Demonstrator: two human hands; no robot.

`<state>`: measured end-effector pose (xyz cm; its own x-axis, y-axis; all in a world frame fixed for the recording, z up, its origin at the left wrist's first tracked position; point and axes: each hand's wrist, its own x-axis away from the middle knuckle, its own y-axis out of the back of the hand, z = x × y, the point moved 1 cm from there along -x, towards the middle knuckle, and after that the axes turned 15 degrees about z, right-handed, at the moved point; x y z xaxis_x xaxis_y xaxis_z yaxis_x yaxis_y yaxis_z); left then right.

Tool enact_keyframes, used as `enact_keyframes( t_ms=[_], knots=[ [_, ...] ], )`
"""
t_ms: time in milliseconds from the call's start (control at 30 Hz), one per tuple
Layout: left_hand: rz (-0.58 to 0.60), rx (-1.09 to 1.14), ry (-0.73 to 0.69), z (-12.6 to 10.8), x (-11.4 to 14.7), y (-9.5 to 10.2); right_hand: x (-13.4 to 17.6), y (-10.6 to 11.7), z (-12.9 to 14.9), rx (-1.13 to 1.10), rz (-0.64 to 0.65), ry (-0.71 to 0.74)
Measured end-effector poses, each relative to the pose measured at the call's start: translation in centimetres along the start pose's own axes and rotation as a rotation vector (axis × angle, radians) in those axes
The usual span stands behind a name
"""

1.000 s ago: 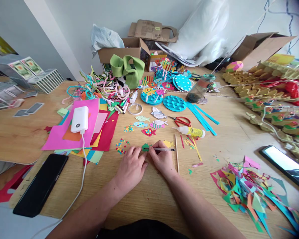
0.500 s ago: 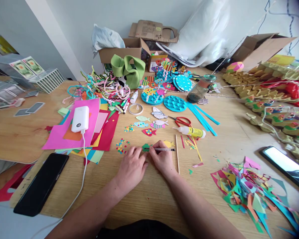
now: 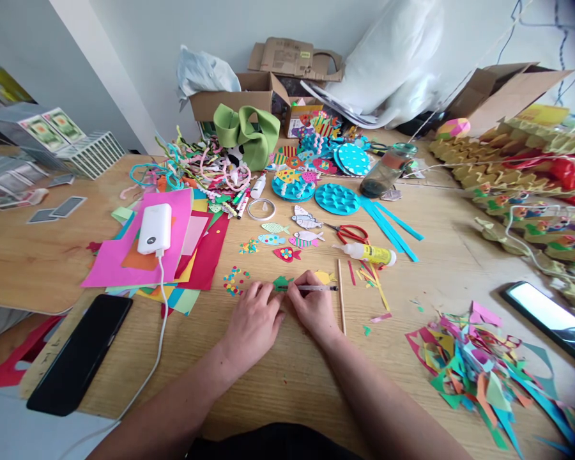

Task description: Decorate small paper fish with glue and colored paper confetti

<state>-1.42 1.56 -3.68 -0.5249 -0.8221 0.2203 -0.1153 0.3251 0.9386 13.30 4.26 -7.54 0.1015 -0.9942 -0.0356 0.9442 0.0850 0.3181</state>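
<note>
My right hand (image 3: pixel 311 303) is closed round a slim pen (image 3: pixel 319 287) with a clear barrel and a dark end, held low and almost level. Its tip is by a small green paper fish (image 3: pixel 282 282) on the table, partly covered by my fingers. On the left side of that fish, my left hand (image 3: pixel 253 319) rests palm down, fingers lying on the tabletop close to the paper. Just beyond my right hand is a yellow paper fish (image 3: pixel 324 276). A thin wooden stick (image 3: pixel 341 300) lies to the right of the pen.
Decorated paper fish (image 3: pixel 286 254), a glue bottle (image 3: pixel 371 254) and red-handled scissors (image 3: pixel 352 234) lie ahead. Colored dots (image 3: pixel 234 281) sit left of my hands. A power bank (image 3: pixel 154 229) tops colored paper; its cable runs toward me. Paper scraps (image 3: pixel 479 364) and a phone (image 3: pixel 551 322) are at right.
Both hands stay in nearly the same place. The pen has shifted very slightly, with a little more of the green fish showing.
</note>
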Motion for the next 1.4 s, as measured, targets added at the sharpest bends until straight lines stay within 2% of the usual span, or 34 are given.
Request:
enact_keyframes(
  t_ms=[1400],
  knots=[
    [-0.005,0.013,-0.009,0.03,-0.01,-0.05,0.04,-0.02,0.12,-0.001,-0.001,0.023]
  ],
)
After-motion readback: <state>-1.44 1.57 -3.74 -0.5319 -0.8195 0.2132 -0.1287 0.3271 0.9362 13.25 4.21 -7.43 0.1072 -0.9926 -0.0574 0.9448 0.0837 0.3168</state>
